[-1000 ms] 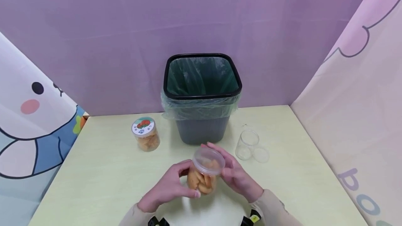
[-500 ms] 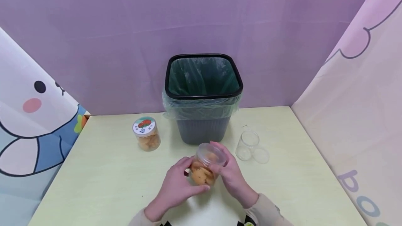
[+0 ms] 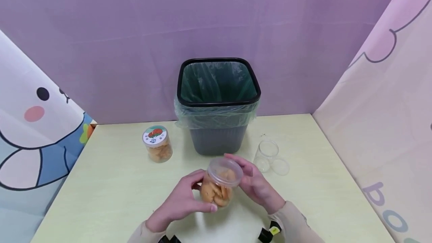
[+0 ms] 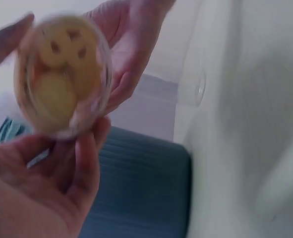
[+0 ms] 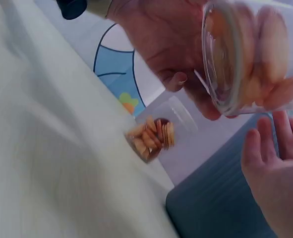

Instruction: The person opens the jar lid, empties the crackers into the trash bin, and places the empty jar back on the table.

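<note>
A clear jar of cookies, with a translucent lid on top, is lifted above the near middle of the table. My left hand holds it round the body, thumb in front; the left wrist view looks at the jar's round base with cookies behind it. Beside the lid, on the right, is my right hand. In the right wrist view its fingers are extended and loose, not wrapped round the jar; whether a fingertip touches the lid I cannot tell.
A lined bin with a black rim stands at the back middle. Left of it is another cookie jar with a tomato-print lid. To the right stand a clear open container and a clear disc. Fabric walls surround the table.
Half a second ago the right hand gripped the lid with its thumb over the near side; now it has loosened and drawn off to the right. The jar has come slightly nearer.
</note>
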Tool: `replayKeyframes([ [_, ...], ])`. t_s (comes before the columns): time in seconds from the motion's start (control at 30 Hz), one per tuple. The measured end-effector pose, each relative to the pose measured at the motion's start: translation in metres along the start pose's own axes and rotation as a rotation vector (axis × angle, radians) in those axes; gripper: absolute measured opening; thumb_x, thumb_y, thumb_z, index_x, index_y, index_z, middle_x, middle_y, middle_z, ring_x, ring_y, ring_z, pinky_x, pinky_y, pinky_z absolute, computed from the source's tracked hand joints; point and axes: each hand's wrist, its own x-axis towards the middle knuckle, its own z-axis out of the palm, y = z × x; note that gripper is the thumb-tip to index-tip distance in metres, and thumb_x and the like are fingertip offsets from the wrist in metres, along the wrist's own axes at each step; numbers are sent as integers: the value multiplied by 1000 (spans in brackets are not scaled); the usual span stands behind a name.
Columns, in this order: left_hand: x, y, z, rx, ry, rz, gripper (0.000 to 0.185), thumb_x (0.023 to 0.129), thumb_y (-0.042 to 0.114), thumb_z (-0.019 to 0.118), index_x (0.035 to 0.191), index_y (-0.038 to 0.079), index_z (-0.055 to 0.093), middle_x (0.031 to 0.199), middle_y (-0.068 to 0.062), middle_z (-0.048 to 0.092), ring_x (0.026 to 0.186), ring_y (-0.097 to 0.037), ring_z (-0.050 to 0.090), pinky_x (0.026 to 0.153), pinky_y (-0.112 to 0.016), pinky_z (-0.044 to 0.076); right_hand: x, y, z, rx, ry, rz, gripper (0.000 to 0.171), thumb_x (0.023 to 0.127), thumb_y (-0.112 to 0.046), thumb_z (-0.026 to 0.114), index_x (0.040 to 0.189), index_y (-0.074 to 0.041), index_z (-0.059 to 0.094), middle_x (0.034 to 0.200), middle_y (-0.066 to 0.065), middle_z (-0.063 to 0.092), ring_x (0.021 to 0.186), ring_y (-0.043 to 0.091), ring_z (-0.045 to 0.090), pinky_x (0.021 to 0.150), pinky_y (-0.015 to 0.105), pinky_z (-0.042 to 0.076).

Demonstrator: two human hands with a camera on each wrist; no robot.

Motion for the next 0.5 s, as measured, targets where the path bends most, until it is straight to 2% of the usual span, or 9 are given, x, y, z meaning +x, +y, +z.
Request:
replayKeyframes([
  [0.13,0,6,6,207,194,-47,76,63,42,94,130,25,63,116,16,62,99,-8,60,74,-29,52,-7,2,3,-39,121,-77,56,97,-12,64,147,0,43,145,6,50,133,18,46,111,33,37],
  [0.23,0,11,15,396,322,-64,85,59,45,94,132,18,62,117,13,62,99,-7,61,74,-30,54,-8,3,15,-125,211,-122,61,96,-5,62,148,10,34,145,7,49,133,17,46,109,30,38],
  [0.3,0,14,20,537,373,-48,89,58,47,94,133,12,62,117,7,63,98,-10,63,75,-32,55,-6,2,25,-202,291,-97,70,93,-7,66,149,13,28,146,8,48,132,16,46,107,28,40],
  [0.37,0,16,25,641,393,-23,91,58,51,92,132,9,62,116,3,64,97,-12,64,75,-33,57,-2,0,33,-267,360,-52,79,89,-12,73,150,10,28,145,11,48,129,17,48,105,27,41],
  [0.4,0,16,26,662,390,-10,91,58,52,91,131,8,62,116,3,64,96,-12,65,76,-34,57,0,-2,36,-283,380,-30,83,87,-15,76,151,9,29,145,13,48,127,18,49,104,28,42],
  [0.43,0,17,26,646,373,-5,89,58,52,91,130,8,62,114,4,64,95,-12,64,74,-33,57,2,-4,38,-298,389,-14,85,85,-18,78,151,7,30,144,15,48,126,20,49,103,29,42],
  [0.5,0,17,24,548,313,-14,86,59,51,91,129,11,63,112,9,63,92,-9,62,73,-30,55,5,-6,37,-300,369,10,87,83,-21,81,151,4,32,143,17,48,124,22,50,103,31,43],
])
